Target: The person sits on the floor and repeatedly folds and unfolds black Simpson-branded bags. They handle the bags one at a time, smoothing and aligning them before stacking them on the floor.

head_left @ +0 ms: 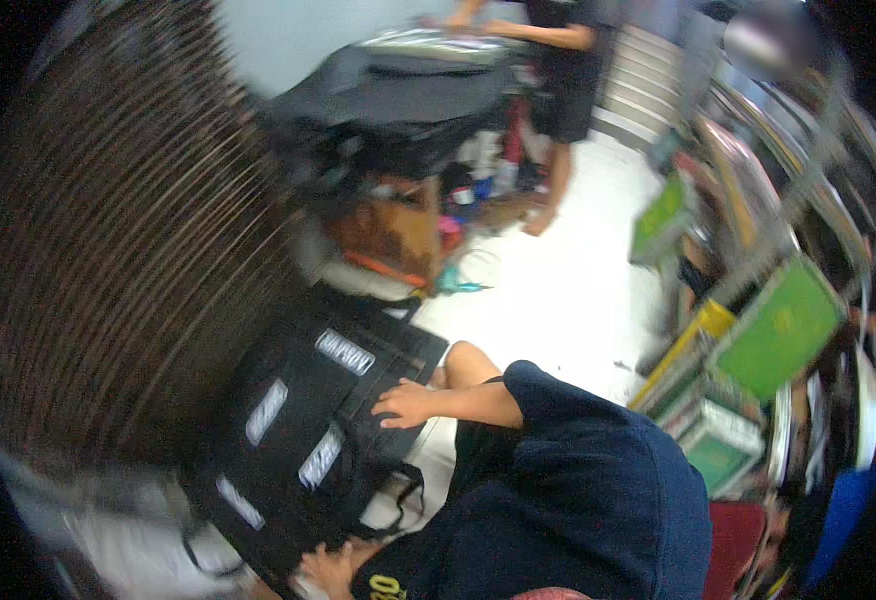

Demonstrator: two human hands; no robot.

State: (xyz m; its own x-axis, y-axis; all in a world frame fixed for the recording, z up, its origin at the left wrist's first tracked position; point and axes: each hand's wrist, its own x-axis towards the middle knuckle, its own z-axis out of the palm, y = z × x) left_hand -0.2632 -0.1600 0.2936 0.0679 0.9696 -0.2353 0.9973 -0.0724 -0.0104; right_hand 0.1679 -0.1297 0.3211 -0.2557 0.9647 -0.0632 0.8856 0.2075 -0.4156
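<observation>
A flat black fabric bag (pixel 268 462) with several white printed labels and dangling black straps lies spread before me. Over its right side rests my right hand (pixel 408 403), palm down, fingers apart on the black cloth. My left hand (pixel 329 570) is at the bag's near edge, low in the picture, its fingers spread against the fabric. Neither hand visibly grips anything. Part of the left hand and forearm is hidden by my dark clothing. Motion blurs the picture somewhat.
A brown ribbed shutter (pixel 138 250) fills the left. Farther off, black fabric (pixel 388 100) is heaped on a table, where another person (pixel 563 80) stands with hands on it. Shelving with green panels (pixel 783 325) lines the right. A teal item (pixel 458 282) lies on the white floor (pixel 548 300).
</observation>
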